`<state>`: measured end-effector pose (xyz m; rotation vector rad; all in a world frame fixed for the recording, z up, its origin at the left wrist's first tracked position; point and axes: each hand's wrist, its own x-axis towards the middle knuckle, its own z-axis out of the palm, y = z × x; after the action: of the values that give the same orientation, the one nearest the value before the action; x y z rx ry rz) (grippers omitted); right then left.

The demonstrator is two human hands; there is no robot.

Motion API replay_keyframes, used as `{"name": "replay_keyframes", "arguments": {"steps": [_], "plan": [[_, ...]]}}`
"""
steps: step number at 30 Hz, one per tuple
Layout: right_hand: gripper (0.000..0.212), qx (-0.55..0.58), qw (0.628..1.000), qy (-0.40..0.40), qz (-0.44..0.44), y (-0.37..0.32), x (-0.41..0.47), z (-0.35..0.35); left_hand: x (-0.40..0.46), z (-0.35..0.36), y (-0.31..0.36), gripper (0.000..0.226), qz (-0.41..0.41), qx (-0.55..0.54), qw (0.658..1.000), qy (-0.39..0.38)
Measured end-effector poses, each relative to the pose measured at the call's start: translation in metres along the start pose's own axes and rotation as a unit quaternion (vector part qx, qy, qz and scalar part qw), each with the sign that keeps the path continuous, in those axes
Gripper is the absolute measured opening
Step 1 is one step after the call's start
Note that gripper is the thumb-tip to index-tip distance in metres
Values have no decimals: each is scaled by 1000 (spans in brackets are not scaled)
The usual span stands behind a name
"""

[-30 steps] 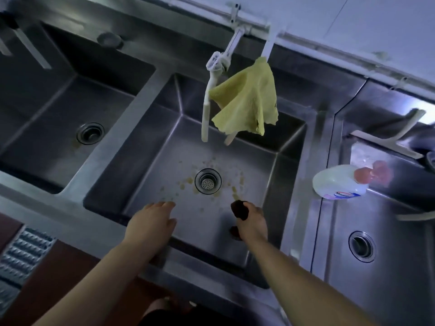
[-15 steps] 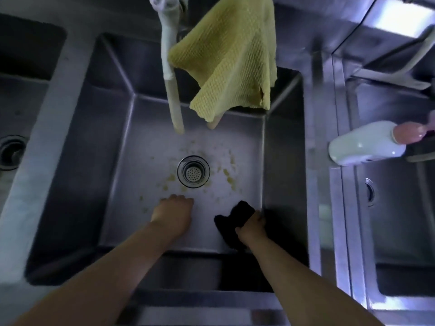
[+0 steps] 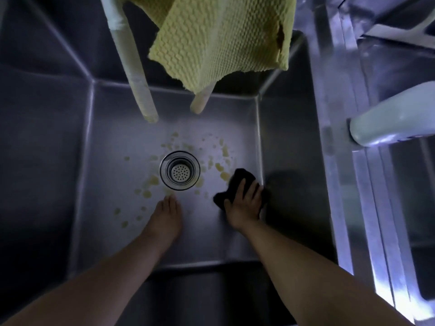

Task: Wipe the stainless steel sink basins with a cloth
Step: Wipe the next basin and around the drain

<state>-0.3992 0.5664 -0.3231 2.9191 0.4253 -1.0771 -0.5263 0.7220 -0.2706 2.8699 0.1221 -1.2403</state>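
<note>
The middle steel sink basin [image 3: 58, 142] fills the view, its floor spotted with yellowish stains [image 3: 150, 181] around the round drain strainer [image 3: 179, 170]. My right hand [image 3: 244, 205] presses a small black cloth [image 3: 237, 182] flat against the basin floor at the right wall, fingers spread over it. My left hand [image 3: 166, 216] rests on the floor just below the drain, fingers straight and holding nothing.
A yellow waffle cloth [image 3: 221, 36] hangs from above over the back of the basin, beside two pale hanging hoses [image 3: 134, 74]. A white detergent bottle [image 3: 395, 118] lies on the right divider. Another basin lies further right.
The camera has come much closer to the basin. My right hand with the black cloth has slid forward along the floor towards the stains right of the drain, and now lies flat on it.
</note>
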Motion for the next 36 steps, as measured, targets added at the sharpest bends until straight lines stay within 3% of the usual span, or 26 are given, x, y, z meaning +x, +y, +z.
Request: {"name": "replay_keyframes", "arguments": {"steps": [3, 4, 5, 7, 17, 22, 28, 33, 36], "plan": [[88, 11, 998, 63, -11, -13, 41, -14, 5, -3, 0, 51, -6, 73, 995, 69], [90, 4, 997, 80, -18, -18, 55, -21, 3, -3, -1, 50, 3, 77, 996, 40], [92, -2, 995, 93, -26, -24, 70, -29, 9, 7, 1, 49, 19, 55, 995, 84], [91, -10, 993, 112, -38, -34, 99, -49, 14, 18, 1, 53, -5, 13, 999, 28], [82, -109, 971, 170, -126, -67, 195, -117, 17, 22, -4, 75, 0, 13, 1000, -2], [76, -203, 939, 161, -226, -60, 178, -105, 16, 20, -2, 73, -1, 6, 1000, -2], [82, -237, 912, 118, -312, -33, 103, -56, 15, 22, -2, 72, -14, -8, 1000, 4], [91, -273, 903, 31, -329, 4, 31, -7, 8, 20, -7, 96, -11, -15, 1000, -18], [95, -255, 931, -38, -259, 15, -12, 32, 1, 14, -10, 92, -4, -23, 1000, -15]]}}
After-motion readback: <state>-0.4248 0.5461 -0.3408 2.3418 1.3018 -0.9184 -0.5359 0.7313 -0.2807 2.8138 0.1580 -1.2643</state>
